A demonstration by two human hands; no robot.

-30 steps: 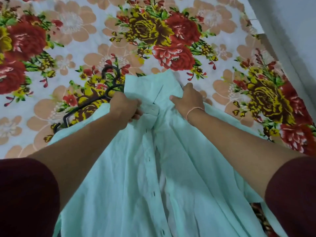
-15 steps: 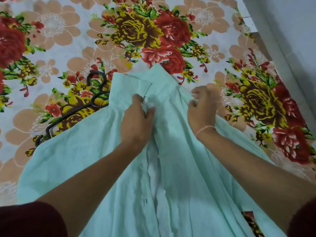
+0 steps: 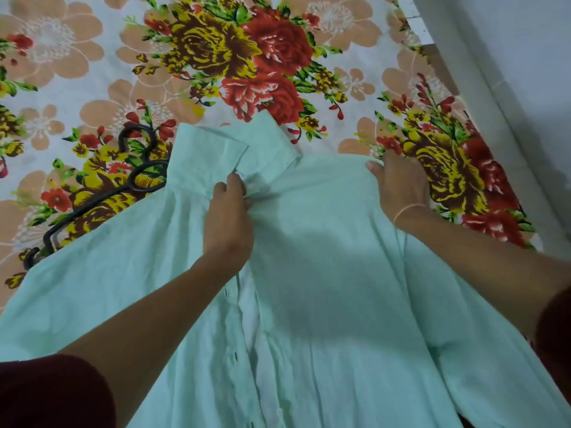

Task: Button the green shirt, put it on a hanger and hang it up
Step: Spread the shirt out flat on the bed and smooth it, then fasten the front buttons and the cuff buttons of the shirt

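A pale mint-green shirt [image 3: 324, 273] lies front up on the flowered bed sheet, collar pointing away from me. Its front placket gapes open down the middle and shows a white inner strip. My left hand [image 3: 230, 217] pinches the cloth just below the collar, at the top of the placket. My right hand [image 3: 398, 183] grips the shirt's right shoulder edge, out to the side. A black hanger [image 3: 92, 205] lies on the sheet at the left, its lower part hidden under the shirt's left shoulder.
The flowered sheet [image 3: 92, 72] covers the bed all around the shirt. A pale wall and ledge [image 3: 509, 88] run along the right side, close to the bed's edge. Dark maroon sleeves show at both lower corners.
My right hand has slid outward from near the collar to the shirt's right shoulder edge. My left hand has moved to the middle and now pinches the top of the placket.
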